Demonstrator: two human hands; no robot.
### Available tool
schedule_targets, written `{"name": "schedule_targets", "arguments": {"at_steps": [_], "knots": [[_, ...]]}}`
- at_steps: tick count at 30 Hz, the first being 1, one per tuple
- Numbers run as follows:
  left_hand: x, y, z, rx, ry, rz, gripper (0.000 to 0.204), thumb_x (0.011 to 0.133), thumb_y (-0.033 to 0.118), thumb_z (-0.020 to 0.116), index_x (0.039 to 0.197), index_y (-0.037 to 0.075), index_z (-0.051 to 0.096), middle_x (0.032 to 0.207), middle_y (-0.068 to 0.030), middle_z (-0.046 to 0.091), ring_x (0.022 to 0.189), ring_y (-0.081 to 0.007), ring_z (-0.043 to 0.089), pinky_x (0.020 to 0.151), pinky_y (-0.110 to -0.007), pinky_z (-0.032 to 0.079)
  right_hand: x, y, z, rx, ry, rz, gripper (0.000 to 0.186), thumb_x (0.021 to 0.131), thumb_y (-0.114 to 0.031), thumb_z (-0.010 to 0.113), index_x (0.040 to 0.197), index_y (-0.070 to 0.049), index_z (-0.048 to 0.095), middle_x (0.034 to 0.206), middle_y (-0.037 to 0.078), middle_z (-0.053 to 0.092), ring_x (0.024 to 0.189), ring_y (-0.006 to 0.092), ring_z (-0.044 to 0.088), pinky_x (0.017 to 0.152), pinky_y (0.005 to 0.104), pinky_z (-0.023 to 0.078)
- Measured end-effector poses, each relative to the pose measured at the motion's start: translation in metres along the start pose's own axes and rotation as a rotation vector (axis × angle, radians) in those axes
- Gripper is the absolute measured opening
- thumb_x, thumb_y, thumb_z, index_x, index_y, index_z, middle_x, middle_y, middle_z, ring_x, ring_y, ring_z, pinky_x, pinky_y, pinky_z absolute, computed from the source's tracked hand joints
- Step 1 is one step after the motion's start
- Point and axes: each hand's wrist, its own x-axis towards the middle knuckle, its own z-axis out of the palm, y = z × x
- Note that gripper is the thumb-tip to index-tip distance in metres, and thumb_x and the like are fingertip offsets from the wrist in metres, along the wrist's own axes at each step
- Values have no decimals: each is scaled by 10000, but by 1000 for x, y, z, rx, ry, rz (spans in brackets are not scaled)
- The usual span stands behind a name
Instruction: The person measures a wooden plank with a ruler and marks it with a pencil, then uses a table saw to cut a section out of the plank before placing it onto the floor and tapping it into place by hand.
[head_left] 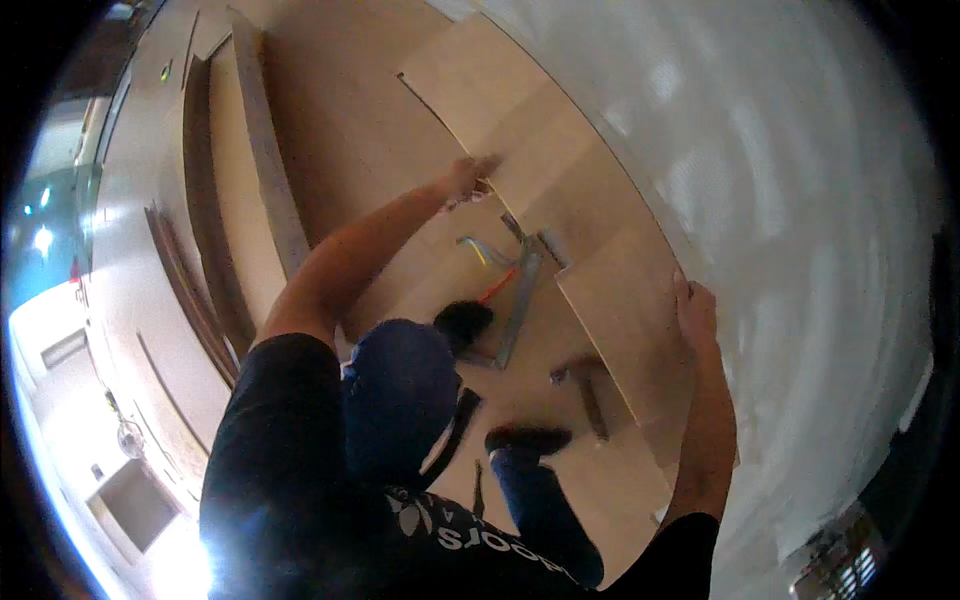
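Observation:
Light wood-look floor planks [620,300] lie in a row along a pale wall, stepped where their ends meet. My left hand [465,182] grips the near edge of the upper part of this row, its fingertips slightly blurred. Across the row, my right hand [697,310] is closed over the wall-side edge of the lower plank. Between my arms, an angled grey metal bar [520,305] lies on the floor near the plank joint. Beside it are a black, blurred object [463,322] with a red strip and a short grey-and-yellow piece [480,249]. A hammer [590,400] rests against the lower plank.
Long boards or trim pieces [270,150] lie to the left. The pale wall [800,250] runs close along my right side. My bent knee [400,390] and shoe [528,439] take up floor beside the tools. Bright light comes from the lower left.

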Motion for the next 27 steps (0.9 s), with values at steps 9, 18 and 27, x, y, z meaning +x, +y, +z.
{"name": "schedule_targets", "arguments": {"at_steps": [9,18,27], "knots": [[87,-75,-79,698,271,536,564,1002,513,509,970,-23,680,834,-131,699,713,-211,643,660,-376,518,86,-28,76,-21,-26,-27,701,977,-583,481,914,92,660,860,279,657,788,380,619,747,466,476],[94,-57,-77,522,209,155,604,987,535,530,849,-31,691,703,-102,711,636,-203,683,633,-360,542,112,-14,100,-28,-56,-33,654,989,-540,482,836,77,635,818,277,643,734,406,588,703,487,454],[98,-74,-97,607,139,181,585,1000,500,533,781,-23,677,692,-110,705,629,-198,705,610,-349,576,108,-25,102,-44,-49,-32,603,985,-510,512,821,56,638,750,264,627,694,404,586,678,485,451]]}}
